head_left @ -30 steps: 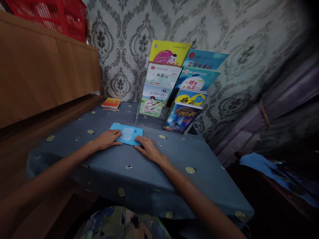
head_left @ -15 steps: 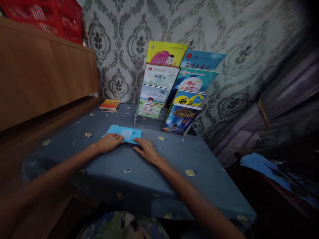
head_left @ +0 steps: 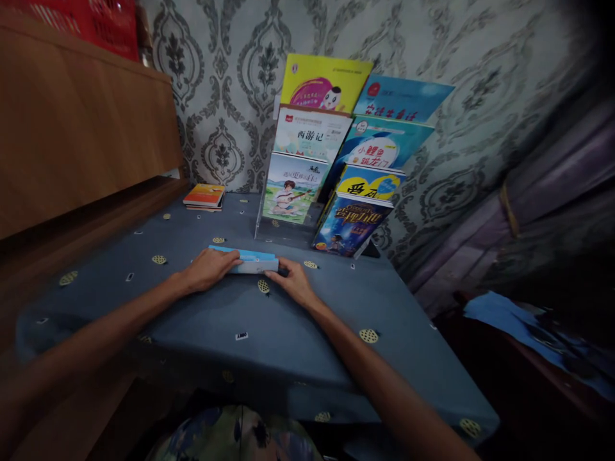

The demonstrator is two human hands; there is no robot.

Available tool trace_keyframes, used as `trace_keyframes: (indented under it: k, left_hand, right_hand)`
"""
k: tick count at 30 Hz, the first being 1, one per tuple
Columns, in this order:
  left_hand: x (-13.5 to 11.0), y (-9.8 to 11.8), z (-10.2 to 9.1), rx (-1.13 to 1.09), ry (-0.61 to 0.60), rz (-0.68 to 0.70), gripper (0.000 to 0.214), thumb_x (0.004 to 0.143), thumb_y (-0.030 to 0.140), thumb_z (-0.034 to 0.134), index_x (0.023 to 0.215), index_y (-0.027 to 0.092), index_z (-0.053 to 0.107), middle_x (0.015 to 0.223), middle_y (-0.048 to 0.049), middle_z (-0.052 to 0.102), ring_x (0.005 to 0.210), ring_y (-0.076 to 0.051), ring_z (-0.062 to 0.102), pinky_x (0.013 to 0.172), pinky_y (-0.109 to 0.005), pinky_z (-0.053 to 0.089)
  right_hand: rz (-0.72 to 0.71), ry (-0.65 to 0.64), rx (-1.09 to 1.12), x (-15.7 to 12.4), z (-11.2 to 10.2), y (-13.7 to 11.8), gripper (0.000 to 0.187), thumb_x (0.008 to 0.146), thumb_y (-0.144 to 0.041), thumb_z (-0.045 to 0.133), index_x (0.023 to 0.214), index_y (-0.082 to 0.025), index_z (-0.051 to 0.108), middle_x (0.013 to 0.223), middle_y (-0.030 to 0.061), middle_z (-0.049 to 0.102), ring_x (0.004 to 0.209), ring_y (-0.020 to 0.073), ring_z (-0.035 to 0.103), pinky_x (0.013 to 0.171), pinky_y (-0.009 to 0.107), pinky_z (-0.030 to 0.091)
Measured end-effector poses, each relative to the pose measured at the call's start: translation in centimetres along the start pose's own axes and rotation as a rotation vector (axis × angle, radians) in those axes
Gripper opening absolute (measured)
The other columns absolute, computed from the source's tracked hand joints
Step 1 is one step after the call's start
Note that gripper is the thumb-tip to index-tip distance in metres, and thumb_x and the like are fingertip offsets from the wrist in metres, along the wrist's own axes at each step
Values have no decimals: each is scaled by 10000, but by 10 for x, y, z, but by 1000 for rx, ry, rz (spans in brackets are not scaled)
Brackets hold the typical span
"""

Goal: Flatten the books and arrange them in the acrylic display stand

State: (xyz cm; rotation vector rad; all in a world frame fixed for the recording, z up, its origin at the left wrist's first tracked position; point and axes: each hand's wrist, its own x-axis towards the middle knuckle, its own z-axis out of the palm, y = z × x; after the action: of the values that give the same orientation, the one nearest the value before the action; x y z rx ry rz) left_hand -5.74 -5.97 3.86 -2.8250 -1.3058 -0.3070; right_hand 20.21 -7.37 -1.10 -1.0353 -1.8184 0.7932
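A light blue book (head_left: 254, 264) is tilted up on the table in front of me, its pale long edge or spine facing me. My left hand (head_left: 210, 267) grips its left end, thumb on the near side. At the right end my right hand (head_left: 291, 280) holds it between thumb and fingers; some fingertips are hidden behind the book. Just beyond stands a clear display rack (head_left: 258, 224) carrying several books in tiers. A book with a guitar player on its cover (head_left: 291, 189) fills the lower left tier, and a dark blue book (head_left: 353, 224) the lower right.
A small stack of orange-covered books (head_left: 205, 196) lies at the table's far left corner. The table (head_left: 298, 346) has a grey-blue patterned cloth. A wooden cabinet (head_left: 86, 115) borders the left, with a red basket (head_left: 113, 25) on top. Blue cloth (head_left: 504, 326) lies at right.
The blue book has gone from lying nearly flat to tilted up, its pale edge now facing me. Both hands have closed around its ends. The camera view has shifted slightly.
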Motion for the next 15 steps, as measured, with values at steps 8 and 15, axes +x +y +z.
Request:
trace_keyframes:
  k: [8, 15]
  left_hand:
    - [7, -5, -25, -584, 188, -22, 415, 968, 502, 369, 685, 203, 423, 623, 44, 418, 593, -117, 423, 574, -234, 338]
    - [19, 5, -35, -1236, 265, -251, 430, 825, 576, 623, 677, 185, 524, 568, 46, 515, 498, -104, 468, 474, -204, 381]
  right_hand:
    - [51, 85, 158, 3, -10, 2, 311, 679, -405, 831, 911, -211, 758, 911, 18, 777, 867, 231, 692, 841, 363, 530]
    - [189, 276, 643, 6, -8, -19, 491, 581, -365, 911, 1013, -257, 705, 900, -22, 774, 767, 162, 691, 706, 267, 551]
